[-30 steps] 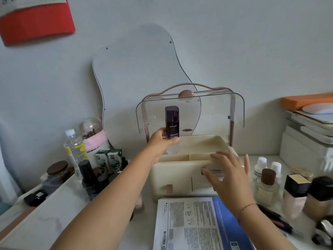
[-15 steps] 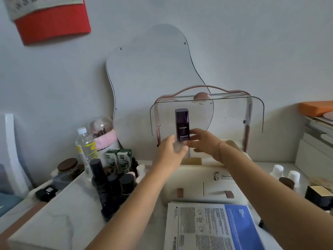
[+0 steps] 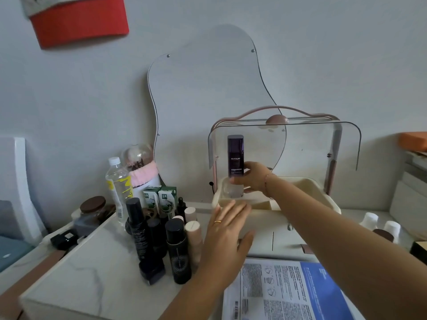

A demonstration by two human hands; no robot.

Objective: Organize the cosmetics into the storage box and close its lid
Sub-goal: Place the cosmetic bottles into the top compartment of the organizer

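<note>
hands: right hand grips bottle | upright, dark purple, clear base

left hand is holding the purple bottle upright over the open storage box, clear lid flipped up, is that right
Not quite. The head view shows the right hand gripping the purple bottle. The left hand is spread open in front of the storage box and holds nothing. The rest stands: bottle upright over the open box, clear lid flipped up.
</note>
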